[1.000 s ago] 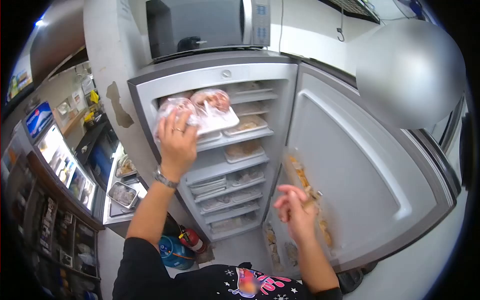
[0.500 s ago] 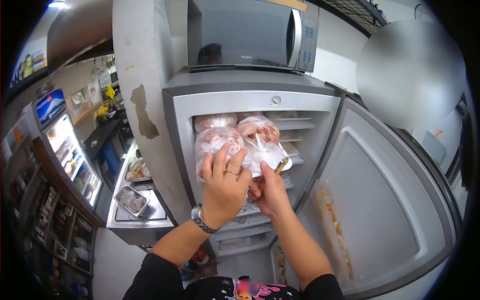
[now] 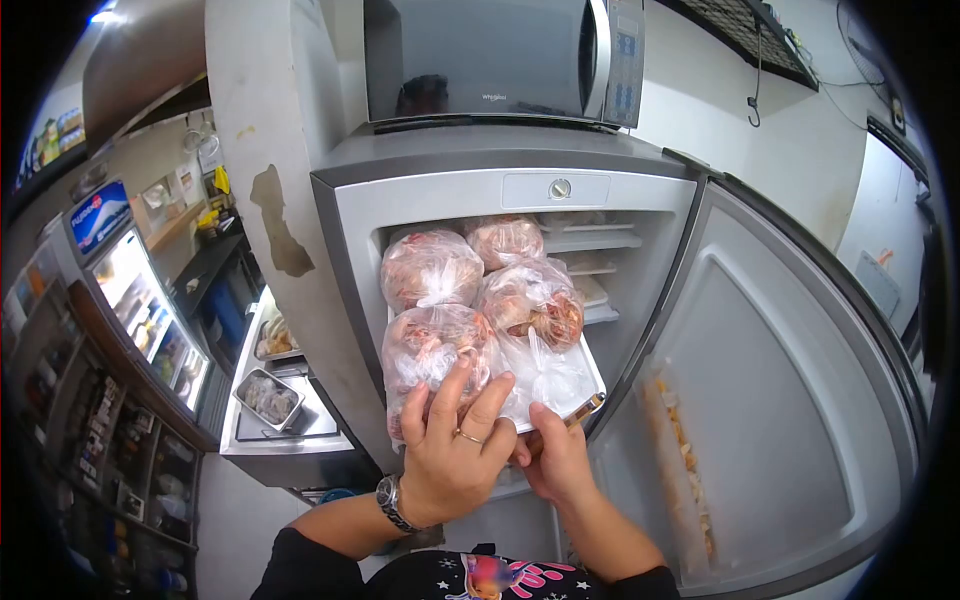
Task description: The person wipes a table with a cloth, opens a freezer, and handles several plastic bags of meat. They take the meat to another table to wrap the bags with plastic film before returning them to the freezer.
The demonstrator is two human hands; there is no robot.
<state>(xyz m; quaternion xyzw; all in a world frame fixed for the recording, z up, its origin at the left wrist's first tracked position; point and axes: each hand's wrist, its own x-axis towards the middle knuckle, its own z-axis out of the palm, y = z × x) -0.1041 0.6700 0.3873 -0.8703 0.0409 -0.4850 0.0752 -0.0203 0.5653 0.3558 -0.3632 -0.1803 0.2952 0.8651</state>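
- Head view: the freezer (image 3: 440,196) stands open.
- Bags (image 3: 533,300) sit on the tray (image 3: 594,370) at its mouth.
- Left hand (image 3: 450,460), fingers spread, rests on the front bag (image 3: 425,340); right hand (image 3: 558,460) grips the tray's edge.
- Heavy front load could tip the tray.

The left forearm (image 3: 345,525) and right forearm (image 3: 620,540) reach forward, slanting inward toward each other. The left hand (image 3: 455,440) shows its back, fingers spread, slightly bent and pointing ahead. Close beside it, the right hand (image 3: 560,460) grips, thumb extended on top, fingers curled underneath and partly hidden. Whether the hands touch is unclear.
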